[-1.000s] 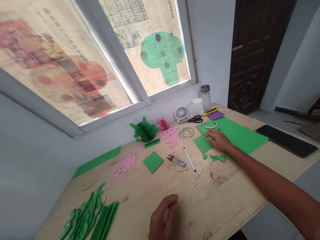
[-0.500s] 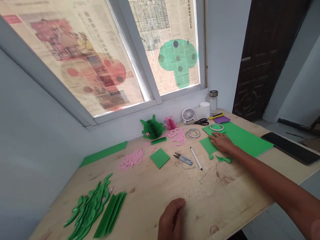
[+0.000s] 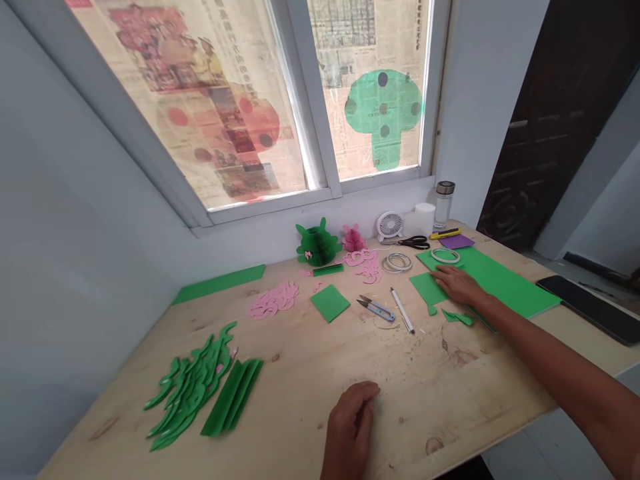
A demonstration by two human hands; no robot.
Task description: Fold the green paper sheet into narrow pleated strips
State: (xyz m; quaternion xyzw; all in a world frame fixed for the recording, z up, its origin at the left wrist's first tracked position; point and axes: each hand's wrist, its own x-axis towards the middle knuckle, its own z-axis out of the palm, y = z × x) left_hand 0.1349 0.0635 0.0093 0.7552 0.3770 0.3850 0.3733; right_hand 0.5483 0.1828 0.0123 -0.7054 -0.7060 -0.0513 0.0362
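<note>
The right hand lies open, palm down, its fingertips at the edge of a small green paper square and no pinch visible; whether any sheet is caught beneath the palm cannot be told. The left hand is loosely curled on the table, and its inner side is hidden, so I cannot tell whether it holds anything. The square lies flat beside the large green sheet, near the white tape ring. It looks like thin craft paper: probably very light, limp across its width, apt to slide on the wood and to crease under a hard pinch. A free edge or corner, away from the hand, looks the best place to take it, with a fingertip easing it up against the thumb. Small green scraps lie nearer the body, and the white pen and blue-handled snips to the left.
</note>
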